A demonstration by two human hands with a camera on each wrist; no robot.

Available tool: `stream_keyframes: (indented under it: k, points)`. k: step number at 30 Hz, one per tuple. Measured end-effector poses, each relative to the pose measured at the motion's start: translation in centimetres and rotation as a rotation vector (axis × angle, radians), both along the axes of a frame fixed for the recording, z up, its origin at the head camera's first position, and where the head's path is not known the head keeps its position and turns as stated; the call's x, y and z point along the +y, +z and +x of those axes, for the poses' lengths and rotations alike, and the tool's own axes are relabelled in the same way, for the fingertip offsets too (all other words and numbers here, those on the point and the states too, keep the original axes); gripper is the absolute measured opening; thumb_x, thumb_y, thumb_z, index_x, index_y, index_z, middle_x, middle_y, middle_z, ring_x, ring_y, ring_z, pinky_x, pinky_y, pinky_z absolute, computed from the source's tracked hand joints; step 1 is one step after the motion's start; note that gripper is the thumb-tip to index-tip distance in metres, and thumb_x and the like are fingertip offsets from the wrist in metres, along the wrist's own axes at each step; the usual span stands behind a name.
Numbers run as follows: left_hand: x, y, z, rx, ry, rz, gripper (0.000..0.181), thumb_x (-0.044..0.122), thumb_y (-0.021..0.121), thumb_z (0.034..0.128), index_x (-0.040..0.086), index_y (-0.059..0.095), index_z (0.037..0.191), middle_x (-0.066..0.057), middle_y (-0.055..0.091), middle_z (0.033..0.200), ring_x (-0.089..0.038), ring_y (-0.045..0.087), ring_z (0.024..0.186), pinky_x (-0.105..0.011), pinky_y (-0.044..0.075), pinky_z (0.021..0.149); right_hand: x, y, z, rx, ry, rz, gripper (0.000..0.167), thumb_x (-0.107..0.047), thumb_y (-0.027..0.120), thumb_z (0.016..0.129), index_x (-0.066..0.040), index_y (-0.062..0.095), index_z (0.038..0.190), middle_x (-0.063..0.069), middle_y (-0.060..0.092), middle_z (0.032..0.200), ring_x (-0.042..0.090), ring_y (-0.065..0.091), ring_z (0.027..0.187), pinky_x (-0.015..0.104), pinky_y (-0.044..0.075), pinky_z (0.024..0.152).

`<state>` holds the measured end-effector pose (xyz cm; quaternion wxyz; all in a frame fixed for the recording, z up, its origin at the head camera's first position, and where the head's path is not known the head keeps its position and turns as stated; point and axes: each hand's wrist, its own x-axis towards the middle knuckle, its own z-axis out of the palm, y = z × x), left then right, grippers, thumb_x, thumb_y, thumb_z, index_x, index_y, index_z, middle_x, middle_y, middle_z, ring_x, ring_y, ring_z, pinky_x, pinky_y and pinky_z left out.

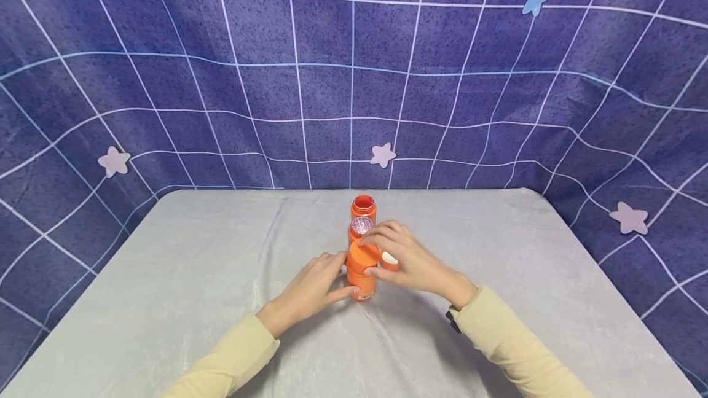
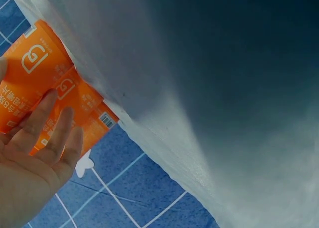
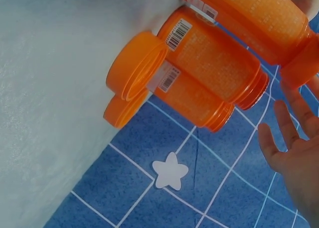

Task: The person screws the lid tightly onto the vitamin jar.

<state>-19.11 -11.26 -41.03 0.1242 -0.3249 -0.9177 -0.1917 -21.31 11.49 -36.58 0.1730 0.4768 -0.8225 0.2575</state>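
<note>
Nearest of three orange bottles in a row is a capped bottle (image 1: 365, 284). My left hand (image 1: 310, 284) holds it from the left, thumb at the near side; the left wrist view shows that hand's fingers (image 2: 62, 133) along the printed labels. The right hand (image 1: 412, 260) grips the orange screw cap (image 1: 362, 255) on top, thumb in front and fingers over the far side. Behind stand a middle bottle (image 3: 214, 58), its mouth covered by a shiny patterned surface (image 1: 362, 225), and a far bottle (image 1: 363, 204) with an uncovered mouth.
Two loose orange caps, a nearer one (image 3: 137, 66) and a farther one (image 3: 121, 112), stand right of the bottles, partly hidden by my right hand in the head view. A grey cloth covers the table (image 1: 166, 300). Behind hangs a blue grid-patterned curtain (image 1: 326, 91) with stars.
</note>
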Motion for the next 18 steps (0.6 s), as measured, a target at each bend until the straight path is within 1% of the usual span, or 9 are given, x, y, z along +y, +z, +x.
stream_keyframes:
  k: [4, 6, 12, 18]
  points:
    - [0.05, 0.0, -0.05, 0.006, -0.003, -0.003, 0.05, 0.048, 0.063, 0.0799, 0.011, 0.05, 0.111, -0.003, 0.064, 0.093, -0.016, 0.057, 0.089, -0.035, 0.046, 0.08, -0.11, -0.14, -0.13, 0.024, 0.004, 0.001, 0.041, -0.032, 0.067, 0.08, -0.015, 0.058, 0.117, -0.001, 0.058, 0.117, 0.016, 0.044, 0.113, 0.036, 0.035, 0.095]
    - [0.06, 0.01, -0.05, 0.0, -0.001, -0.005, 0.049, 0.048, 0.063, 0.08, 0.012, 0.05, 0.11, -0.002, 0.063, 0.091, -0.016, 0.057, 0.089, -0.035, 0.046, 0.08, -0.13, -0.21, -0.2, 0.033, 0.008, 0.0, 0.041, -0.032, 0.067, 0.081, -0.015, 0.058, 0.116, 0.0, 0.058, 0.117, 0.016, 0.044, 0.113, 0.036, 0.035, 0.095]
    - [0.09, 0.1, -0.05, -0.014, 0.002, -0.004, 0.051, 0.049, 0.063, 0.0797, 0.011, 0.05, 0.111, -0.003, 0.064, 0.093, -0.017, 0.057, 0.091, -0.035, 0.046, 0.081, -0.16, -0.35, -0.29, 0.042, 0.015, -0.004, 0.04, -0.033, 0.067, 0.081, -0.015, 0.059, 0.115, 0.0, 0.058, 0.116, 0.016, 0.044, 0.112, 0.036, 0.035, 0.094]
    - [0.06, 0.03, -0.02, -0.003, -0.003, 0.001, 0.053, 0.048, 0.063, 0.0795, 0.01, 0.05, 0.113, -0.003, 0.065, 0.095, -0.017, 0.057, 0.092, -0.036, 0.046, 0.082, -0.21, -0.3, -0.32, 0.046, 0.014, -0.005, 0.038, -0.033, 0.067, 0.081, -0.016, 0.06, 0.114, 0.0, 0.058, 0.116, 0.016, 0.045, 0.111, 0.036, 0.036, 0.093]
